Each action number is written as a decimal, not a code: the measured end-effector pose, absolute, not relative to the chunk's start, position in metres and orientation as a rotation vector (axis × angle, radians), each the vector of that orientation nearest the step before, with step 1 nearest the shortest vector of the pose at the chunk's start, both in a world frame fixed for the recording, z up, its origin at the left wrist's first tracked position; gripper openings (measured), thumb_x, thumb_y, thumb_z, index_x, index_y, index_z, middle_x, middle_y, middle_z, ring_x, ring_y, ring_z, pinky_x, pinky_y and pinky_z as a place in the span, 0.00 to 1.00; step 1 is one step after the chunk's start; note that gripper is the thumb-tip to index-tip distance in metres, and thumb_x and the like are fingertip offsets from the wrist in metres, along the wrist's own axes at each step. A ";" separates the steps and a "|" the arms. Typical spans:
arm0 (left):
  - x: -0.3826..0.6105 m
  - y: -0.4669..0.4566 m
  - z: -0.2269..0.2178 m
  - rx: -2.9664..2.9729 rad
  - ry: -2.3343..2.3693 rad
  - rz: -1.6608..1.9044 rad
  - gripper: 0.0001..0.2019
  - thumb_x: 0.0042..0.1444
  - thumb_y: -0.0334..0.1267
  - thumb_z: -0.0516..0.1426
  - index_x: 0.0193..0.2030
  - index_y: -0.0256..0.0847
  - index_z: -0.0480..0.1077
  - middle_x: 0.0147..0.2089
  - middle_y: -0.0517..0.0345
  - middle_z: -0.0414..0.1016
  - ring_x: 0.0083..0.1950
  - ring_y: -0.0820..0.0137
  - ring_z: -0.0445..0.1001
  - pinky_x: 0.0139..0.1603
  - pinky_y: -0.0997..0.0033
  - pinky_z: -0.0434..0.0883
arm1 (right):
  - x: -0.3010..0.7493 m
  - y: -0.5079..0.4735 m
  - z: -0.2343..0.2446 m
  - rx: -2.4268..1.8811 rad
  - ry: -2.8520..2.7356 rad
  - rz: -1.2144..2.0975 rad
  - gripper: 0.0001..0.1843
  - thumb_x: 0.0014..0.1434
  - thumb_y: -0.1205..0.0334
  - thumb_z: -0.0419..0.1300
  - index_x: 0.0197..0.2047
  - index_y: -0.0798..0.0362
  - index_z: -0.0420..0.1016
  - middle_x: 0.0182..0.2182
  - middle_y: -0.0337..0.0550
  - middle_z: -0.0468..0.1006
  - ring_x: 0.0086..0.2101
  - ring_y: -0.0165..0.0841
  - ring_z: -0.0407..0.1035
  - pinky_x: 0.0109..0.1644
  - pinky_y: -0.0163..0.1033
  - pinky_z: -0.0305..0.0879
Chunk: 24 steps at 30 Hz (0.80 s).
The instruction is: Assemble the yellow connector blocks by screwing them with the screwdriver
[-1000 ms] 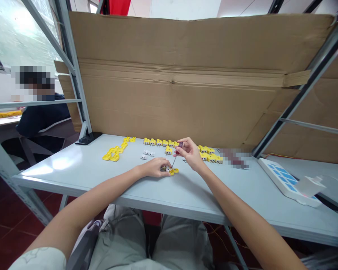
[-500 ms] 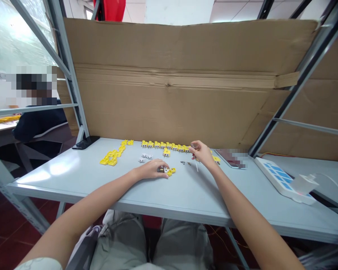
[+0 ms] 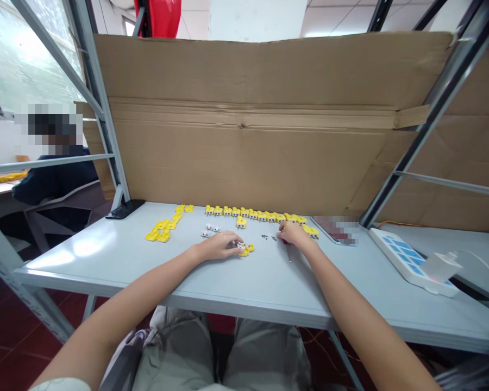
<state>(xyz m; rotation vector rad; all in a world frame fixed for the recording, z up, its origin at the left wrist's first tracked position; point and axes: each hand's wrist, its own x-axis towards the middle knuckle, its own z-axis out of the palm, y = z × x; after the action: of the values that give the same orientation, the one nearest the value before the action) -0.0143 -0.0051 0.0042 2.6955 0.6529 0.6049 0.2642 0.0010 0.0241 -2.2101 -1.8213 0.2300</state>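
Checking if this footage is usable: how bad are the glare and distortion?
In the head view, pale glare lies on the table, the wide lens makes the steel shelf upright lean, and the co-worker's head is pixelated.

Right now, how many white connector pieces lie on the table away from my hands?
3: two white pieces side by side, a third just in front, all beyond the left hand. Some may be hidden.

a grey metal bench [image 3: 85,260] holds rows of yellow connectors [image 3: 252,215], small white parts [image 3: 211,230], tiny screws [image 3: 267,237] and a phone [image 3: 334,230].
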 end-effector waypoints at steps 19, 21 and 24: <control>-0.038 0.040 0.012 2.737 1.214 0.968 0.14 0.65 0.41 0.47 0.44 0.38 0.71 0.46 0.50 0.76 0.49 0.64 0.71 0.54 0.66 0.65 | 0.264 -0.001 0.029 -2.218 -1.792 0.255 0.16 0.57 0.68 0.57 0.49 0.57 0.74 0.35 0.48 0.77 0.33 0.35 0.72 0.35 0.35 0.62; -0.048 0.062 0.011 2.708 1.670 0.785 0.15 0.65 0.39 0.46 0.48 0.37 0.71 0.49 0.47 0.75 0.53 0.61 0.70 0.55 0.63 0.64 | 0.263 -0.002 0.030 -2.208 -1.785 0.265 0.16 0.58 0.67 0.56 0.49 0.56 0.74 0.35 0.48 0.78 0.35 0.35 0.72 0.36 0.35 0.62; -0.065 0.090 0.004 2.573 2.062 0.574 0.17 0.63 0.39 0.47 0.51 0.31 0.70 0.53 0.37 0.73 0.58 0.51 0.65 0.57 0.53 0.60 | 0.261 -0.003 0.032 -2.200 -1.790 0.287 0.15 0.59 0.66 0.56 0.49 0.57 0.75 0.33 0.48 0.78 0.34 0.35 0.72 0.36 0.35 0.62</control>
<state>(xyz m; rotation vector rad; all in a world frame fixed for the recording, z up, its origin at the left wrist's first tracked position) -0.0646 0.0904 0.0039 2.5735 2.0615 0.5742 0.2614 -0.0027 0.0325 -2.1997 -1.7904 0.2866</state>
